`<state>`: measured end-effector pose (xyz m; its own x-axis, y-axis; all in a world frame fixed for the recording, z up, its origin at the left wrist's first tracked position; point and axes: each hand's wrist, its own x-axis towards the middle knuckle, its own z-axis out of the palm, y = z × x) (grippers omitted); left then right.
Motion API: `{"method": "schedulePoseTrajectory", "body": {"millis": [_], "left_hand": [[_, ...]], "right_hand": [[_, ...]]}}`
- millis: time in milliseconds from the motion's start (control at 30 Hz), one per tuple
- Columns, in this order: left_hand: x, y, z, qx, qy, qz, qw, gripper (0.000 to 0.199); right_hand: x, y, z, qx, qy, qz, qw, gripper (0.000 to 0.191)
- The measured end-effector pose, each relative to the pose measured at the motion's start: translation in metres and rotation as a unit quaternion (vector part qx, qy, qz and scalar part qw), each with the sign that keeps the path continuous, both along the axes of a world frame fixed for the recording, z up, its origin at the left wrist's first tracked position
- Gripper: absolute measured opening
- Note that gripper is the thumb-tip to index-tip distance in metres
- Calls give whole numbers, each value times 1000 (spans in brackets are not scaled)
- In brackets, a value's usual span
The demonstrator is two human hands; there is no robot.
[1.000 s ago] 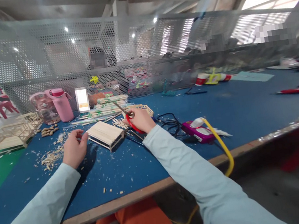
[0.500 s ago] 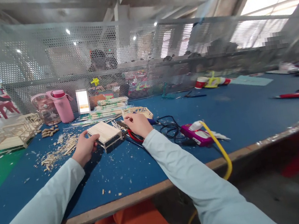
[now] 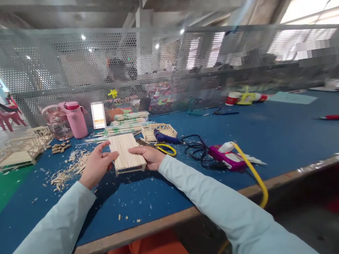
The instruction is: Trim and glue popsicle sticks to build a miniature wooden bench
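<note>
Both hands hold a small slatted platform [image 3: 126,152] of pale wooden sticks with short legs, tilted a little toward me above the blue table. My left hand [image 3: 97,164] grips its left edge, thumb on top. On the right edge, my right hand [image 3: 148,156] has its thumb over the slats and its other fingers underneath, hidden. Just beyond the right hand lie yellow-handled scissors [image 3: 167,148] and a blue glue gun [image 3: 166,136]. Behind these sits a railed stick frame [image 3: 149,132].
Wood scraps [image 3: 65,173] and peanuts [image 3: 60,147] lie at left, near finished stick models [image 3: 18,153]. A pink bottle [image 3: 77,122] and bundled sticks [image 3: 129,122] stand behind. A purple power strip [image 3: 228,158] with a yellow cord [image 3: 257,180] is at right. Perforated metal screens the back.
My right hand has moved from the red-handled tool beside the platform onto the platform's right edge. The platform has turned to face me squarely and tilted up.
</note>
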<state>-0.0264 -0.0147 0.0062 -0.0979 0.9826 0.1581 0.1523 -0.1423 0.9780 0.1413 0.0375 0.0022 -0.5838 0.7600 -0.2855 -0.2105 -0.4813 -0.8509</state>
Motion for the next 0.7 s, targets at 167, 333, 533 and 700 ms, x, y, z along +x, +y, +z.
{"method": "schedulePoseTrajectory", "body": {"millis": [167,333,533,700], "left_hand": [[6,-12,-2,176,107,201,958,22],[17,-21,-10,157,52,122,979,27],[30,-24,-18,71,45,65,994,47],[34,-25,-18,41,-51,0,998,46]], "right_hand": [[6,2,11,-21,93,-131,987,24],[4,-2,13,-23,91,-161,982,24],[-12,-14,7,-12,104,-151,983,25],[-18,-19,4,-9,113,-143,983,19]]}}
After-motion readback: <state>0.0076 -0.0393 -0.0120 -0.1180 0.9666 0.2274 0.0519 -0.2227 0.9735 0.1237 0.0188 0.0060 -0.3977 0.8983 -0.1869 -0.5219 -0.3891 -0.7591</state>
